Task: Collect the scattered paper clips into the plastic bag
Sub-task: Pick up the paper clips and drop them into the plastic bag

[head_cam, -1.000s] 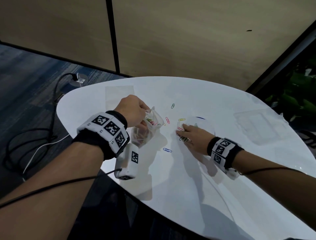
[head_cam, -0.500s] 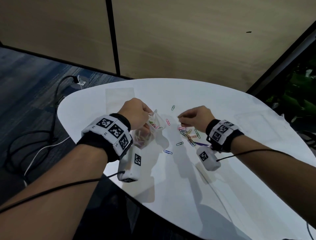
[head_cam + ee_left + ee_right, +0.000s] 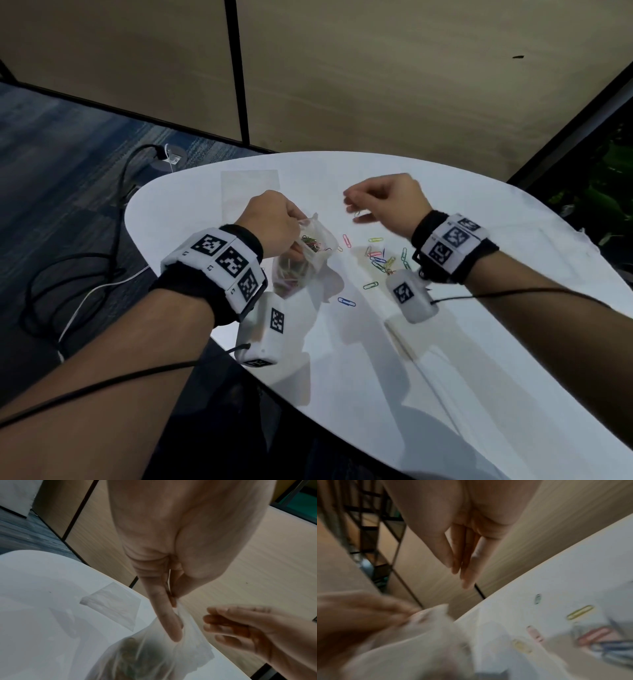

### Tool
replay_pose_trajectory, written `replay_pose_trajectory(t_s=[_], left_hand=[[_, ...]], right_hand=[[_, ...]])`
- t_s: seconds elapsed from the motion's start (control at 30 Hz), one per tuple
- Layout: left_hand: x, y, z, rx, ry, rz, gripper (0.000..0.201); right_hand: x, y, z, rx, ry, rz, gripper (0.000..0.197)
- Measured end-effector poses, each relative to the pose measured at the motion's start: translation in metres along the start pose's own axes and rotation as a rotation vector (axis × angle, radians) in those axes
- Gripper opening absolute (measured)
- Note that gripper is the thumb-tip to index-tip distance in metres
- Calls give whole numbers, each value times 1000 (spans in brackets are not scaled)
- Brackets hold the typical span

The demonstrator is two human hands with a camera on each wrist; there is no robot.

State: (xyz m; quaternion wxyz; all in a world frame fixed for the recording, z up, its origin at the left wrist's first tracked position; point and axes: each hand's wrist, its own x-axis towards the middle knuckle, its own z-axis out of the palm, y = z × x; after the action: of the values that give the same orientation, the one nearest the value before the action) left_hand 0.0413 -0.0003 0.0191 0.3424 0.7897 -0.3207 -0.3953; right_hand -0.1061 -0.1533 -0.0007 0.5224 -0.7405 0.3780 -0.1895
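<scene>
The clear plastic bag (image 3: 310,253) is being held just above the white table (image 3: 479,342) near its left edge, its mouth being pinched between the thumb and fingers of the left hand (image 3: 274,221). Coloured paper clips are being carried in its sagging lower part. In the left wrist view the thumb (image 3: 167,615) is being pressed against the rim of the bag (image 3: 154,655).

The right hand (image 3: 387,202) is being held above the table, just to the right of the bag mouth and apart from it. Its fingers are seen fairly straight, with the thumb tip close against them; whether a clip is being pinched cannot be told.

A cluster of paper clips (image 3: 385,257) is lying on the table beneath the right wrist. A pink clip (image 3: 347,241) is lying just beside the bag, a green clip (image 3: 370,285) and a blue clip (image 3: 346,302) nearer the person.

A second, flat plastic bag (image 3: 250,192) is lying on the table beyond the left hand.
</scene>
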Motion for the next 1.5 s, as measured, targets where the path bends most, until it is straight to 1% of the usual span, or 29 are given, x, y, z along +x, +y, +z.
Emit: replay_pose_trajectory(t_s=[0.03,0.07,0.1,0.13,0.17,0.2,0.23,0.27,0.33,0.37,0.4,0.43,0.47,0.5,0.53,0.57,0.6,0.63,0.67,0.73,0.83,0.9,1.0,1.03,1.13,1.2,1.3,1.4,1.5], left_hand=[[0,-2,-3,-2,6,-5,30],[0,-4,-6,-8,11,-12,29],[0,-6,-8,-16,17,-15,29],[1,-8,-11,-22,23,-15,29],[2,-8,-12,-26,26,-16,29],[2,-8,-13,-27,25,-17,28],[3,-8,-13,-26,21,-17,28],[4,-8,-12,-25,18,-15,27],[5,-7,-10,-21,6,-13,26],[6,-6,-8,-17,1,-13,25],[7,-6,-6,-12,-3,-13,25],[7,-5,-5,-7,-8,-13,25],[7,-5,-4,-3,-13,-12,25],[8,-5,-4,2,-17,-11,25],[8,-5,-3,5,-19,-12,26],[8,-5,-3,7,-19,-17,26],[7,-6,-3,7,-20,-23,25],[7,-6,-3,7,-20,-28,25],[6,-6,-3,9,-21,-32,24],[5,-6,-3,19,-22,-33,24],[3,-4,-3,37,-26,-26,24],[3,-2,-2,45,-30,-26,24],[2,2,0,59,-32,-29,25],[2,4,1,64,-35,-26,26],[1,7,6,72,-50,-20,27],[0,8,9,69,-64,-21,26],[-1,8,10,73,-64,-24,27],[-2,8,11,82,-71,-26,27],[-3,9,11,77,-84,-23,27]], right_hand=[[14,11,-7,-152,41,18,20],[26,22,-12,-372,48,57,28],[37,35,-14,-568,22,122,38],[45,47,-14,-703,-29,184,45],[49,57,-11,-816,-106,214,49],[50,66,-5,-934,-198,203,49],[49,73,3,-1016,-248,165,47],[49,79,10,-1083,-275,87,47],[42,86,25,-1134,-333,-30,51],[38,91,30,-1137,-375,-64,55],[30,93,34,-1155,-430,-142,58],[19,97,37,-1177,-483,-262,58],[5,98,37,-1234,-549,-365,54],[-5,104,32,-1264,-583,-462,49],[-16,108,24,-1323,-580,-523,47],[-24,115,13,-1365,-568,-513,49],[-32,119,-1,-1391,-523,-467,54],[-35,125,-12,-1372,-492,-391,57],[-39,126,-22,-1330,-452,-356,59],[-43,130,-35,-1298,-441,-315,58],[-51,133,-38,-1239,-477,-432,54],[-57,136,-42,-1221,-498,-468,54],[-57,139,-49,-1181,-480,-574,40],[-56,139,-50,-1190,-476,-567,40],[-54,130,-45,-1286,-486,-455,29],[-53,125,-39,-1307,-482,-373,26],[-44,115,-31,-1299,-405,-225,24],[-32,106,-33,-1148,-242,-63,19],[-24,96,-41,-868,-81,111,8]])
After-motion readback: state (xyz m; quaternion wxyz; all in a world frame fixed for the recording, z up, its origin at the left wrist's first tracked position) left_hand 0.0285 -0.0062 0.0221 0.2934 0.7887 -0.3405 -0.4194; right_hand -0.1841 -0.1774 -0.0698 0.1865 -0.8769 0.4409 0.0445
